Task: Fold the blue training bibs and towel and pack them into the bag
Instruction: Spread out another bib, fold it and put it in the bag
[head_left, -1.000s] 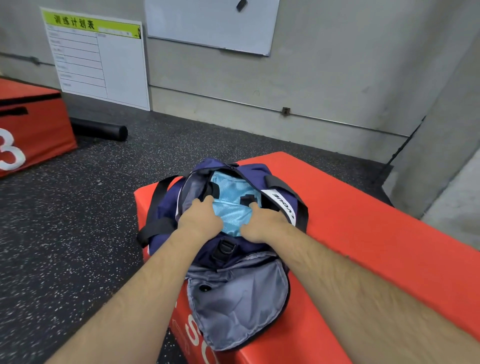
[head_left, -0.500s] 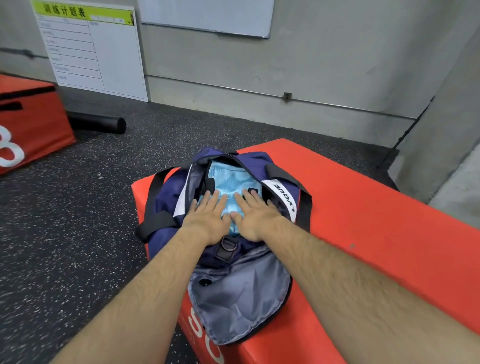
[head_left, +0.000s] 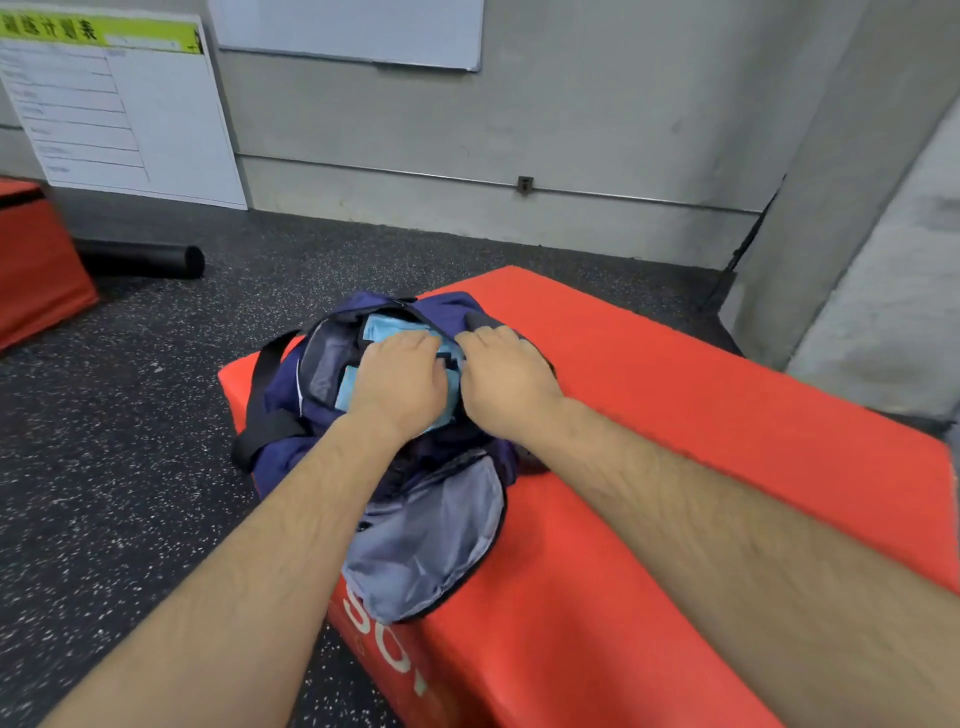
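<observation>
Navy duffel bag (head_left: 283, 415) sits on the near-left corner of a red foam plyo box (head_left: 675, 415), main compartment unzipped & gaping upward. Blue training bibs (head_left: 387, 327) are inside the compartment, light-blue fabric showing at the far end of the opening & either side of the L hand (head_left: 400, 384). L hand lies palm-down on the bibs, fingers bent at the knuckles w/ tips buried in the fabric; can't tell if they pinch it or only push. R hand (head_left: 506, 384) is just beside it, nearly touching, fingers hooked over the bag's right-hand rim & gripping the navy edge. Towel can't be told apart from the bibs. Grey-lined flap (head_left: 431, 535) hangs open toward the camera, draped over the box's front edge above white lettering. Black strap (head_left: 260, 395) loops down the bag's left side. Speckled rubber floor (head_left: 130, 415) around; black foam roller (head_left: 140, 260) lies by the wall at left, next to a 2nd red box (head_left: 36, 270). Schedule board (head_left: 130, 114) w/ green header leans on the wall; whiteboard (head_left: 353, 31) hangs above.
</observation>
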